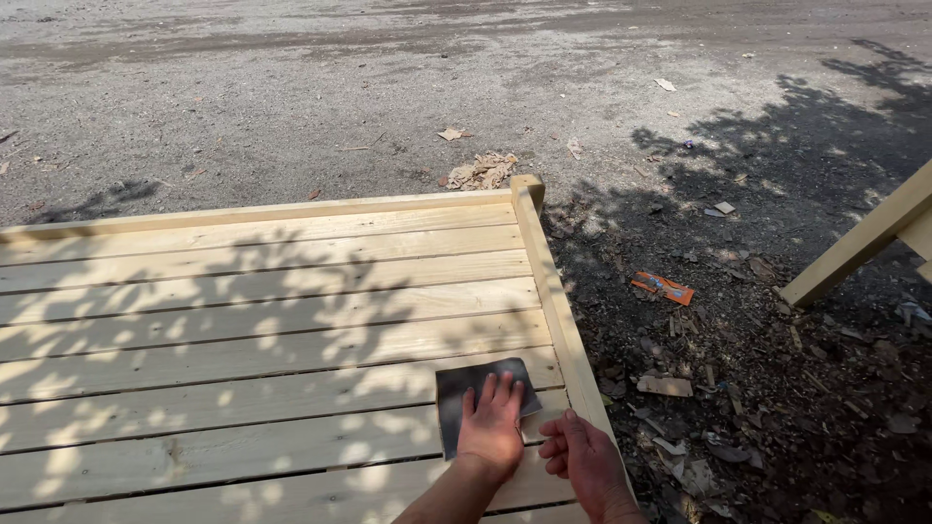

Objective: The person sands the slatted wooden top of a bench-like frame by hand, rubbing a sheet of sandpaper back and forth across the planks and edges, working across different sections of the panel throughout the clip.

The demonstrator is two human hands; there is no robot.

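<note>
Sandpaper (pixel 473 393) partly hidden under left hand (pixel 493 427); forearms cut off (bottom edge).

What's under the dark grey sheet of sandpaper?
The dark grey sandpaper sheet lies flat on the pale wooden slats, pressed by the left hand. The wood beneath it is hidden.

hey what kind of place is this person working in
Probably an outdoor woodworking spot beside a gravel road. Wood scraps litter the bare dirt ground, and the left hand presses dark sandpaper onto an unfinished slatted wooden platform under tree shade.
</note>
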